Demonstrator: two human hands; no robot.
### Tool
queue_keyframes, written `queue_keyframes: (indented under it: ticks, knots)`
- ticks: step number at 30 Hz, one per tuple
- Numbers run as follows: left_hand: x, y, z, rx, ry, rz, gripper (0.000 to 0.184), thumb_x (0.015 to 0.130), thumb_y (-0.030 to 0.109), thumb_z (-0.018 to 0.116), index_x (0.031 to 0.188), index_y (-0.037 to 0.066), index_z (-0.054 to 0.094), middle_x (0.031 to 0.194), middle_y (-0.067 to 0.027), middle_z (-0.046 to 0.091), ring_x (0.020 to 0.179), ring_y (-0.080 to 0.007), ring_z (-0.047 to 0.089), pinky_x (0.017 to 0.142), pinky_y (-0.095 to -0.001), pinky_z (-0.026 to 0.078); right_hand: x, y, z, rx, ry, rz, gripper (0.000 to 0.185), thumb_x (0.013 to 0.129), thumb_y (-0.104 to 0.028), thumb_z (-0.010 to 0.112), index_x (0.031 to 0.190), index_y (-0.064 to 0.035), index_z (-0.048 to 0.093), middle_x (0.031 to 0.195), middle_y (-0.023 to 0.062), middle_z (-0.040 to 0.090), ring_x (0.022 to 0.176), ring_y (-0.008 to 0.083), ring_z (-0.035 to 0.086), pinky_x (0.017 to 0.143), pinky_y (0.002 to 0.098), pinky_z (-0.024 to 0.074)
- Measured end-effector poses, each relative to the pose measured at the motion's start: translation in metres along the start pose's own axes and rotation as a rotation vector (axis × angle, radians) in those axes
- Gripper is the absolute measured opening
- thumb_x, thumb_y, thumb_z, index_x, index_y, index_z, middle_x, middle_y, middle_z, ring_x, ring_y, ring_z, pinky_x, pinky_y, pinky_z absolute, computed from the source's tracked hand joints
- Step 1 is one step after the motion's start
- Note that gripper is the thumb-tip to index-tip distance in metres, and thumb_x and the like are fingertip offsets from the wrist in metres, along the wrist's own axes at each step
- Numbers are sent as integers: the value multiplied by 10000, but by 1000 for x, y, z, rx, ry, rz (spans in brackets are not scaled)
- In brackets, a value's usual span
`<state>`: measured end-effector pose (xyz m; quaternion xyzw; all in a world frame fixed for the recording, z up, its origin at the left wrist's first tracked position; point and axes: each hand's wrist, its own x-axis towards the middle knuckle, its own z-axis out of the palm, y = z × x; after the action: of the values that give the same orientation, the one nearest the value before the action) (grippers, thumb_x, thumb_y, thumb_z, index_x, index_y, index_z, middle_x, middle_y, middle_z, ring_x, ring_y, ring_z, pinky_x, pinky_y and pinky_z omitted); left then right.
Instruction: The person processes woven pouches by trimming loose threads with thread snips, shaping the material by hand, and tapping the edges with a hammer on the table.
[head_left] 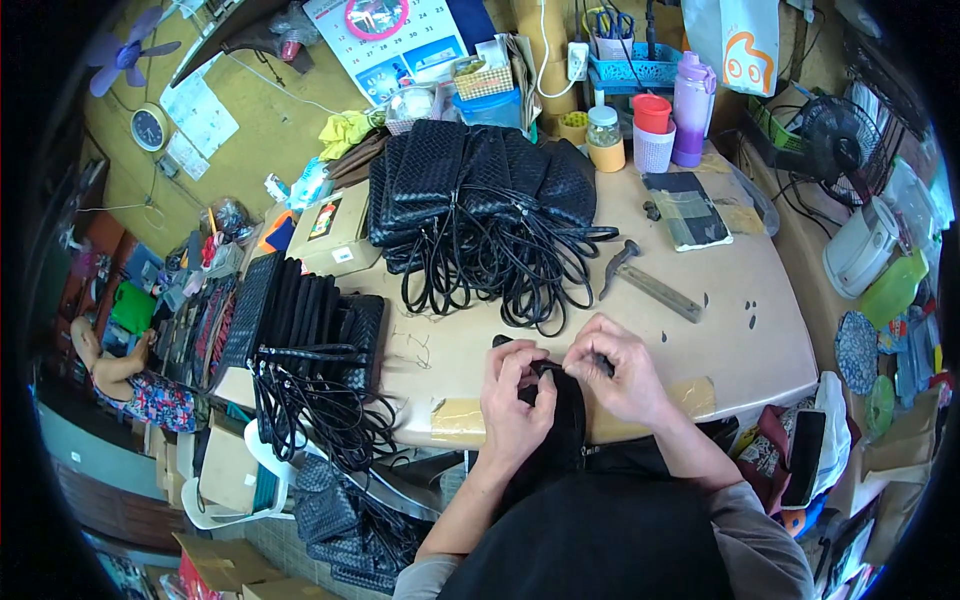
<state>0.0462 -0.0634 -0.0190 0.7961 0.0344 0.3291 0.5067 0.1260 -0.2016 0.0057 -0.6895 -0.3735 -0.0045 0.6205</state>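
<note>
At the table's front edge, my left hand (518, 405) is closed on a black zippered pouch (570, 415), its fingers curled over the upper edge. Just to the right, my right hand (618, 370) pinches a small dark piece close to the pouch; what it is cannot be made out. A zipper with a metal pull hangs along the pouch's lower side, and the rest merges with the black clothing on my lap. Beyond my hands lies a hammer (655, 288) with its head to the left.
A big pile of black woven pouches with looped straps (480, 190) covers the table's back. More stand in a stack (290, 320) at the left. A worn notebook (685, 210), a purple bottle (692, 110) and a jar (605, 140) sit behind. Another person (130, 370) sits far left.
</note>
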Motion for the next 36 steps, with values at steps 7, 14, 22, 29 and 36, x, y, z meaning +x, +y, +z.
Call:
queue_keyframes:
  ticks: [7,14,22,29,36]
  knots:
    - [1,22,-32,92,-21,187,188,780,-73,665,956,-14,637,973,-165,672,844,-214,660,769,-297,533,-4,-24,10,205,-180,-41,86,801,5,702,851,-14,636,854,16,528,622,54,408,558,217,337]
    - [25,9,-59,-812,-207,-148,157,870,17,663,999,-38,592,1026,-120,644,920,-133,624,811,-256,510,27,-20,-7,39,-367,-73,258,729,-89,788,934,-5,657,879,81,657,755,176,628,659,303,478]
    - [7,23,-73,-110,-22,-133,161,820,-11,688,981,-23,673,926,-47,621,708,-68,576,593,-170,459,19,-21,9,-245,63,-89,198,690,-6,780,808,-4,621,796,105,634,673,261,649,577,324,503]
    - [3,17,-47,-346,56,-301,230,796,25,745,998,-49,662,922,-86,666,728,-80,619,628,-199,524,14,-21,24,-313,97,-167,163,686,9,741,803,-28,633,782,81,626,652,247,646,566,327,510]
    - [4,6,-45,-707,151,-422,137,846,53,700,941,-33,651,823,-85,668,697,-132,645,646,-281,580,12,-20,24,-426,47,-241,185,672,-24,743,817,-70,637,800,46,623,640,247,643,561,340,522]
